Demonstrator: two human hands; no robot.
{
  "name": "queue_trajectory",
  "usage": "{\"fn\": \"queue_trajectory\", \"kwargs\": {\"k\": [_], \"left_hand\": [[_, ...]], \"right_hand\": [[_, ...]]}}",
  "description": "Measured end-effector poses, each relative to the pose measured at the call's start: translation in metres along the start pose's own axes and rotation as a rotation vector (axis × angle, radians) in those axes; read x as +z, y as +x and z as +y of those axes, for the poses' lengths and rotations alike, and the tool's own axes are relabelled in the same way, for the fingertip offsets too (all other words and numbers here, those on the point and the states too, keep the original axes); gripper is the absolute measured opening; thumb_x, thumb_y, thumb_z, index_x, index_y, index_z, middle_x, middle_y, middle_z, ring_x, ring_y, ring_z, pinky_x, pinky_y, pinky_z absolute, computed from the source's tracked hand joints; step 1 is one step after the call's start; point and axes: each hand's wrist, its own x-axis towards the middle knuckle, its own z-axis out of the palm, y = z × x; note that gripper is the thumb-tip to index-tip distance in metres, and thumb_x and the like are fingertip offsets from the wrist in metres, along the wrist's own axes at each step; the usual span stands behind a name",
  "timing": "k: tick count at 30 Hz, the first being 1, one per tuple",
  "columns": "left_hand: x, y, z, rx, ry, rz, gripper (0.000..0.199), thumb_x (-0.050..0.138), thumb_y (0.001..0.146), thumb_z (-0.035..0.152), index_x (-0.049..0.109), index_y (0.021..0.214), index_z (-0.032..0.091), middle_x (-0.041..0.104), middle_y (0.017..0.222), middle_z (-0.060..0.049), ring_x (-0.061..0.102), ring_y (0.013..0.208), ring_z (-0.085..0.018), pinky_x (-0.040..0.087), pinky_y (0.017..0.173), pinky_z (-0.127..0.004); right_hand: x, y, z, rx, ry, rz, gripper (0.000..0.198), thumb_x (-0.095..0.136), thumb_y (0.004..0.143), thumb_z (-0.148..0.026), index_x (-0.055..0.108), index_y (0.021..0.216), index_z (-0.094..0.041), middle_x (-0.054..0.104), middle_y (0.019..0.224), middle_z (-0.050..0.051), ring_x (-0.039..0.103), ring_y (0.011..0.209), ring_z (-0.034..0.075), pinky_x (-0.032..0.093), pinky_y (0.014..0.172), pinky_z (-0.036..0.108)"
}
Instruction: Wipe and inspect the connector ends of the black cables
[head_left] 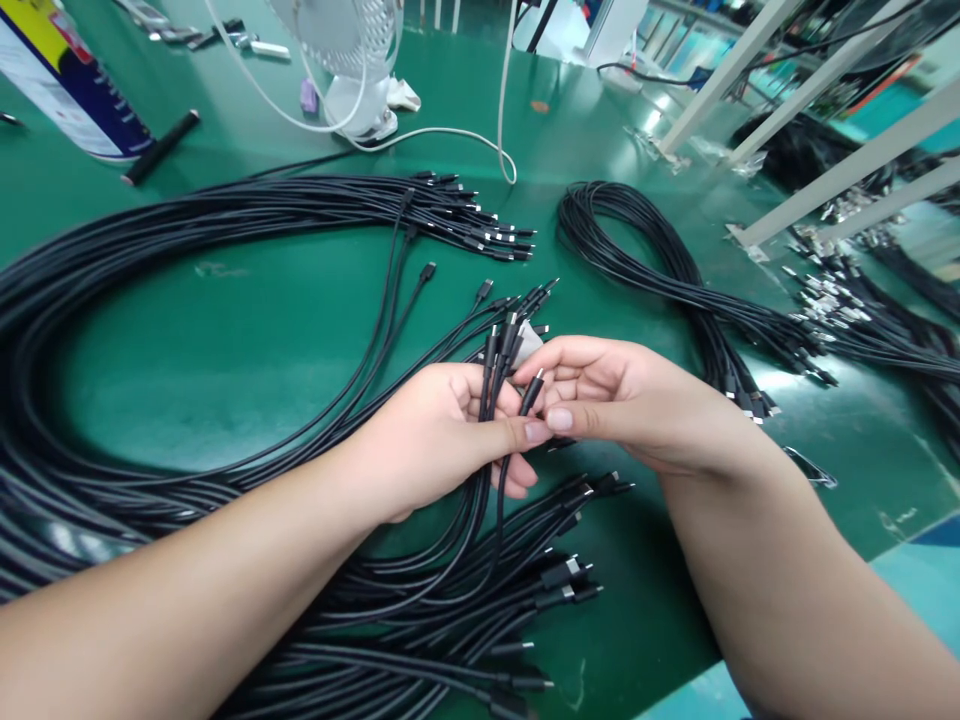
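Note:
My left hand (450,430) is closed around a small bunch of black USB cables (491,385), their plugs pointing up and away from me. One cable plug (533,390) leans apart from the bunch, between my two hands. My right hand (600,395) meets the left there, its thumb and fingers closed together at that plug; its exact grip is partly hidden. A small whitish piece (529,342) shows behind the right fingertips, its kind unclear. Below my hands lie more loose black cables (420,580), with their plug ends toward the right.
A long looped cable bundle (300,210) lies behind on the green table (225,330). Another coiled bundle (637,230) lies at right, beside metal posts (847,170). At the back stand a white fan (352,60), a spray can (82,90) and a black marker-like stick (161,148).

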Motion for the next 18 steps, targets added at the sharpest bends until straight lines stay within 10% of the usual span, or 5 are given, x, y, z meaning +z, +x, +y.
{"fn": "queue_trajectory", "kwargs": {"k": [12, 18], "left_hand": [[0.0025, -0.0002, 0.0022, -0.009, -0.012, 0.02, 0.022, 0.067, 0.082, 0.01, 0.05, 0.07, 0.016, 0.066, 0.05, 0.0, 0.065, 0.046, -0.012, 0.052, 0.049, -0.018], [0.0035, -0.0002, 0.0026, -0.001, -0.016, 0.027, 0.024, 0.07, 0.08, 0.009, 0.05, 0.069, 0.016, 0.064, 0.05, 0.001, 0.064, 0.046, -0.011, 0.05, 0.047, -0.016]], "right_hand": [[0.0001, 0.0019, 0.0052, -0.428, -0.135, 0.564, 0.024, 0.077, 0.077, -0.037, 0.06, 0.072, -0.021, 0.056, 0.062, -0.003, 0.053, 0.053, 0.01, 0.043, 0.048, 0.023], [0.0033, -0.0006, 0.0055, -0.366, -0.112, 0.567, 0.032, 0.067, 0.084, -0.05, 0.063, 0.075, -0.019, 0.056, 0.054, -0.004, 0.04, 0.033, 0.006, 0.031, 0.034, 0.023]]}}
